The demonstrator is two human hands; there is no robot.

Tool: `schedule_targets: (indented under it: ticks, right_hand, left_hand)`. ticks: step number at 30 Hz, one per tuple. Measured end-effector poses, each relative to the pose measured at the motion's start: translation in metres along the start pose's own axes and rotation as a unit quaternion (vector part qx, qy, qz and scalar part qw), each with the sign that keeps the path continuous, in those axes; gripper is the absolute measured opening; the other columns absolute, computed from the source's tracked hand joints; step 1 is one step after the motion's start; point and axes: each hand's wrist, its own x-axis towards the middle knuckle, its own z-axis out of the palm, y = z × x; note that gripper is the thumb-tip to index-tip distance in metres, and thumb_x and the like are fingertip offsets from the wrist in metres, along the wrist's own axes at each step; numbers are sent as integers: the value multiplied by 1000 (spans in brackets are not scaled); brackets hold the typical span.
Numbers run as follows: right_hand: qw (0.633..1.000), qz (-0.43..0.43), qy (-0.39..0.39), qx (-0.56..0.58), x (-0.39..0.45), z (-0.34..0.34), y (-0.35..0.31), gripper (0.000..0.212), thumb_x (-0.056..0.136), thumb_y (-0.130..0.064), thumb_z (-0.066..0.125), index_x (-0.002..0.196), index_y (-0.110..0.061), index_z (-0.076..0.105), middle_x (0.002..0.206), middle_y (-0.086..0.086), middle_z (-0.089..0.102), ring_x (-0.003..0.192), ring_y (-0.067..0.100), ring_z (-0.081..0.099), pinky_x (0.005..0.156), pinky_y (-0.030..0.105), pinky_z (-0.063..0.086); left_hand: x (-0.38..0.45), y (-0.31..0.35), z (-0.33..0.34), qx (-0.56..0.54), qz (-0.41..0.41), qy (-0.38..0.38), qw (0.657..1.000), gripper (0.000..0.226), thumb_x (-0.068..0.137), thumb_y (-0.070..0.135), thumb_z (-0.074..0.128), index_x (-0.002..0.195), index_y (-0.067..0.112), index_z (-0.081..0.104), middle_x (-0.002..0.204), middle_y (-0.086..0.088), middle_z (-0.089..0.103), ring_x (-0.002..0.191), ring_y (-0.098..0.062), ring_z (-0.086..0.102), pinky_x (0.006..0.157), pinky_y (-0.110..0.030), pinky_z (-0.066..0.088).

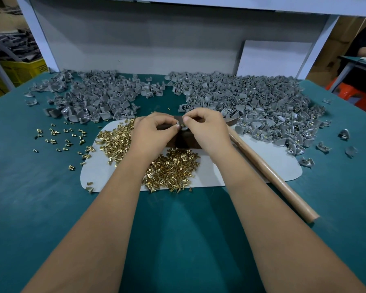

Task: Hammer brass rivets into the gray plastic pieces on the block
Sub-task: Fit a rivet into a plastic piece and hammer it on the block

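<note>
On the teal table [178, 229], my left hand [151, 132] and right hand [207, 129] both pinch one gray plastic piece [181, 126] over the dark block [183, 140].

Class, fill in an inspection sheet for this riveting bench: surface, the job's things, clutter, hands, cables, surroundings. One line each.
Surface: teal mat with a white sheet on it.
Job's things: gray piece with a rivet on the dark block; hammer lying to the right.
Clutter: rivet heap; gray pieces piled left and right; strays on the mat.
Hands: left hand and right hand both pinch at the piece.
Cables: nothing seen.
Surroundings: white backboard, yellow crate, orange stool.
</note>
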Motion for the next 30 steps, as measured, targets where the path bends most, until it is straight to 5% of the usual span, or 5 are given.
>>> schedule_targets:
  ticks: [10,24,30]
  right_hand:
    - [991,-38,-5,-125,4,2,-1,19,85,-22,68,71,-33,63,74,-16,60,77,8,57,72,28,46]
    - [988,-47,78,-127,-10,14,-1,19,85,-15,65,71,-27,59,83,-11,58,86,18,58,87,43,46]
    - [984,-35,74,-159,-9,14,-5,19,86,-18,63,70,-27,58,83,-11,56,83,16,56,86,41,47]
  left_hand:
    - [0,2,-1,28,18,0,999,9,86,28,73,87,37,71,104,14,66,120,-27,52,105,-48,40]
    - [-2,2,-1,47,26,15,998,20,86,33,72,81,50,64,103,19,66,119,-28,54,104,-51,40]
    - [0,-1,3,59,25,19,998,10,84,38,69,92,37,75,103,18,66,119,-28,54,104,-50,40]
